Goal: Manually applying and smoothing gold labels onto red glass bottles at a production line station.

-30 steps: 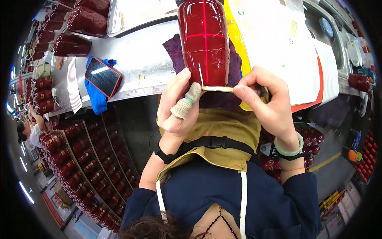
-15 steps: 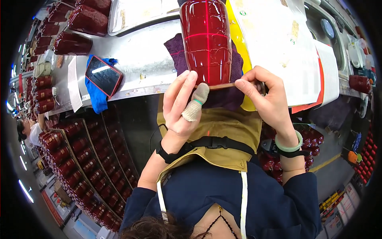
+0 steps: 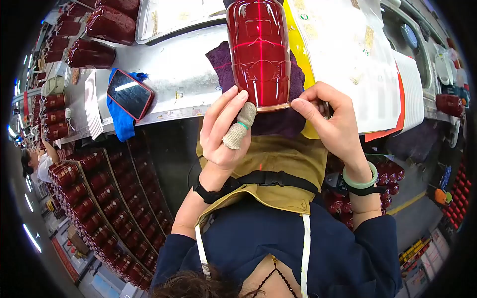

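A glossy dark red vase-like vessel (image 3: 259, 54) lies on its side on a purple cloth (image 3: 222, 64), its narrower end toward me. Bright red light lines cross its surface. A thin brown strip (image 3: 272, 108) runs along the rim at the near end. My left hand (image 3: 223, 126) holds the rim's left side, its fingers along the wall and its thumb, in a knitted finger sleeve (image 3: 239, 128) with a green band, against the edge. At the rim's right corner my right hand (image 3: 332, 116) is closed, thumb and bent fingers at the strip's end. Its inner fingers are partly hidden.
Left on the metal bench, a phone (image 3: 130, 94) rests on a blue cloth (image 3: 120, 126). Several red vessels (image 3: 92, 53) stand beyond, beside a metal tray (image 3: 179, 20). White sheets (image 3: 343, 59) cover the right side. Racks of red vessels (image 3: 109, 198) stand below left; another person (image 3: 42, 161) is there.
The strip, earlier stretched straight to my right thumb, now lies closer along the rim. My left thumb has slid slightly left and down. The vessel has shifted or turned a little.
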Motion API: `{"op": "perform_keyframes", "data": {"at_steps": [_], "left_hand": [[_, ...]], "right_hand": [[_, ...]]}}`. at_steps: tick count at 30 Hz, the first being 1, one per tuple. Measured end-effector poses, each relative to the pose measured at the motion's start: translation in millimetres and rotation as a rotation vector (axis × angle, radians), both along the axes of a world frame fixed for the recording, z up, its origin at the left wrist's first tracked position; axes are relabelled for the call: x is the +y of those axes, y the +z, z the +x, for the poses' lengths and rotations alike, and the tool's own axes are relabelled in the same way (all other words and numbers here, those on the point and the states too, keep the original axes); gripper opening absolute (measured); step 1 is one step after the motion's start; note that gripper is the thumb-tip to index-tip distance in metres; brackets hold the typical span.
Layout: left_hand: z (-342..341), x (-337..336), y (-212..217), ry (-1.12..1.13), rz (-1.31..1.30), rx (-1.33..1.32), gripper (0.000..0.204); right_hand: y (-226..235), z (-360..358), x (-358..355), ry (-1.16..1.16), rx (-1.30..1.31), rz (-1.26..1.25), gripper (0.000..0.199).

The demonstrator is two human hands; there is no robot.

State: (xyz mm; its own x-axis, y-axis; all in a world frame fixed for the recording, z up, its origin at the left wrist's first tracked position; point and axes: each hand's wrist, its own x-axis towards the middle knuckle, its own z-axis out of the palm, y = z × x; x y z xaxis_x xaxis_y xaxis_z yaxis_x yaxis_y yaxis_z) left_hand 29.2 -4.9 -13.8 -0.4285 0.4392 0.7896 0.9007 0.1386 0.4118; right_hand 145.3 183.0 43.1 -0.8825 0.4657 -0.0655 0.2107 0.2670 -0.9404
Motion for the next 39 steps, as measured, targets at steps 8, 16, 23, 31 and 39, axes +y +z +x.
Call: {"op": "perform_keyframes", "data": {"at_steps": [8, 16, 23, 31, 39], "left_hand": [[8, 3, 1, 0.019, 0.004, -0.024, 0.029], [6, 3, 0, -0.001, 0.037, -0.023, 0.028], [13, 5, 14, 0.097, -0.122, 0.097, 0.036], [1, 9, 15, 0.012, -0.049, 0.044, 0.030], [3, 5, 9, 0.011, -0.042, -0.014, 0.034]], "right_hand": [[17, 5, -1, 0.011, 0.002, 0.020, 0.018], [13, 5, 1, 0.012, 0.025, 0.057, 0.016], [3, 4, 2, -0.004, 0.013, 0.036, 0.016], [2, 0, -2, -0.005, 0.025, 0.016, 0.016], [3, -1, -3, 0.005, 0.036, 0.026, 0.016]]}}
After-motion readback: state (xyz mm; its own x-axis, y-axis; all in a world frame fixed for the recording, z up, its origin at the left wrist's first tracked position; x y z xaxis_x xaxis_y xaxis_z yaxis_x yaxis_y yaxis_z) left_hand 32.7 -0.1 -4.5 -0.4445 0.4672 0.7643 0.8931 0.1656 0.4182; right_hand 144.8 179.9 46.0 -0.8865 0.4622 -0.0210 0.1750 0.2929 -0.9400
